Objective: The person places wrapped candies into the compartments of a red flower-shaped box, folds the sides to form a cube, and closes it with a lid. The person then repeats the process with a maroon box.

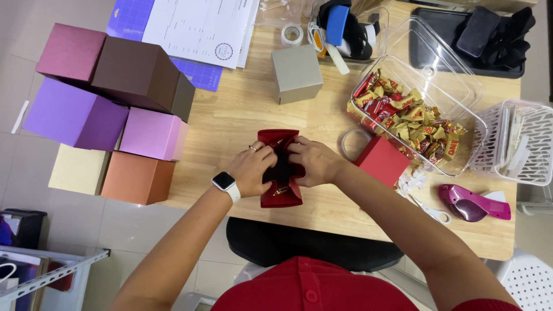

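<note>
A dark red gift box (280, 196) lies on the wooden table (242, 109) right in front of me, its flaps partly open. My left hand (252, 167), with a ring and a white smartwatch on the wrist, presses on the box's left side. My right hand (314, 161) grips the right side, fingers curled over the top opening. Small gold-wrapped sweets show inside the box. A second, brighter red box (381, 160) sits just right of my right hand.
A clear plastic tub (423, 115) of gold and red wrapped sweets stands at the right, beside a white basket (518, 141). A magenta tape dispenser (472, 203) lies near the front edge. A grey box (296, 74) stands behind; several coloured boxes (115, 109) are stacked at the left.
</note>
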